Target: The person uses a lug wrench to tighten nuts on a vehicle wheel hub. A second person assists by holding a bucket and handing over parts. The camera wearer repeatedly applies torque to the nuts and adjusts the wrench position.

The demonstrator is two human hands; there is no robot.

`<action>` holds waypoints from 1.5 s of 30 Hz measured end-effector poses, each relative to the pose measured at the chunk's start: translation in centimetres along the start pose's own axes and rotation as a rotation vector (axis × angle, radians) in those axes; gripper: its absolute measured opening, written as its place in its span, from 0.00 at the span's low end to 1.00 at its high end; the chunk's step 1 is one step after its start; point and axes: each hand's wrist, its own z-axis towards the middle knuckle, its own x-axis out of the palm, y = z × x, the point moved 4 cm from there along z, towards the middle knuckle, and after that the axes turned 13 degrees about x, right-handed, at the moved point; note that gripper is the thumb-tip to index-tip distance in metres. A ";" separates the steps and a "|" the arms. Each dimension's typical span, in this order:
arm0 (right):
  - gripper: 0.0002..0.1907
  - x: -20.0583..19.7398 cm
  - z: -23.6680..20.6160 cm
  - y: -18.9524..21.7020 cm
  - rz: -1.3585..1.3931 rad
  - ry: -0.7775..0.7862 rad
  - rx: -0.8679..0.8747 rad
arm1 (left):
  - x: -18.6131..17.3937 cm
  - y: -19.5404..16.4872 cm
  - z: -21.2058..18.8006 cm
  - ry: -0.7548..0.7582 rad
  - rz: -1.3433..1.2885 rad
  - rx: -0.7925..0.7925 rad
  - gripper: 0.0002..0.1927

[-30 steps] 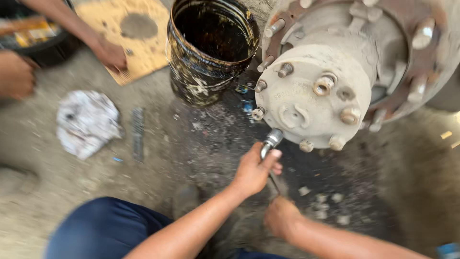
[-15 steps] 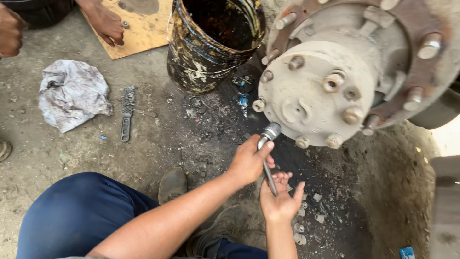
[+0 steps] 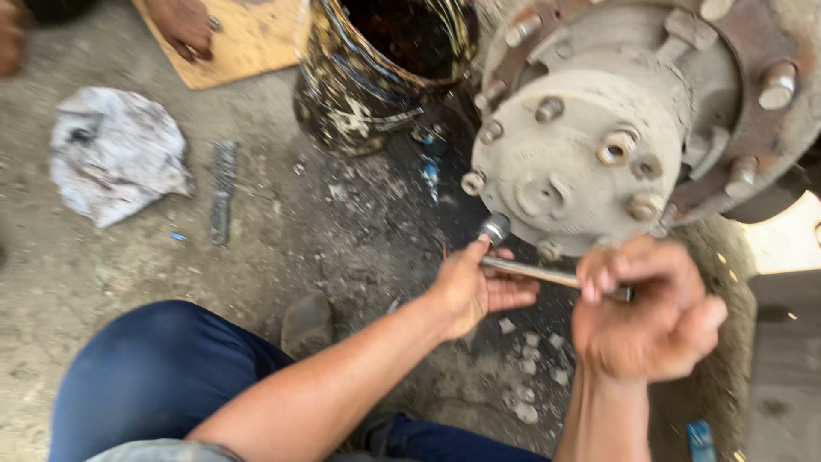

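A large grey wheel hub (image 3: 581, 154) with several studs and nuts fills the upper right. A socket wrench (image 3: 530, 269) lies almost level below it, its socket head against a nut on the hub's lower left edge. My left hand (image 3: 475, 287) cups the wrench near the socket end. My right hand (image 3: 654, 308) is closed around the handle's far end, just under the hub, and looks blurred.
A dirty black bucket (image 3: 376, 77) stands left of the hub. A grey rag (image 3: 115, 154) and a metal file (image 3: 222, 192) lie on the oily floor at left. Another person's hand (image 3: 184, 26) rests on a board (image 3: 248, 47). Loose nuts (image 3: 534, 376) lie below.
The wrench handle has swung from pointing down to nearly level. My right hand rose from below the wrench and closed on the handle's end. My left hand stays at the socket end.
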 end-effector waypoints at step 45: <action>0.07 -26.8 -12.6 -6.0 -0.481 -0.804 0.030 | 7.5 9.0 -5.8 0.435 -0.411 -0.421 0.29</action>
